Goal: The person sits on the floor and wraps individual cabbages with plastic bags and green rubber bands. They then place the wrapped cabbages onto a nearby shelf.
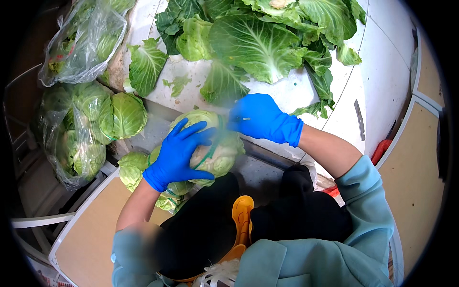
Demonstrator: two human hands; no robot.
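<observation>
My left hand, in a blue glove, presses with spread fingers on a pale green cabbage above my lap. A green band or tape runs around this cabbage. At the cabbage's upper right is my right hand, also gloved in blue, its fingers curled near the upper end of the band; a blur hides what its fingertips hold. Below and left of my left hand lie several more cabbages, at least one with a green band.
Loose outer cabbage leaves are heaped on the white tiled surface ahead. Clear plastic bags of cabbages stand at left, beside a banded cabbage. A thin metal strip, perhaps a blade, lies at right. An orange object is between my legs.
</observation>
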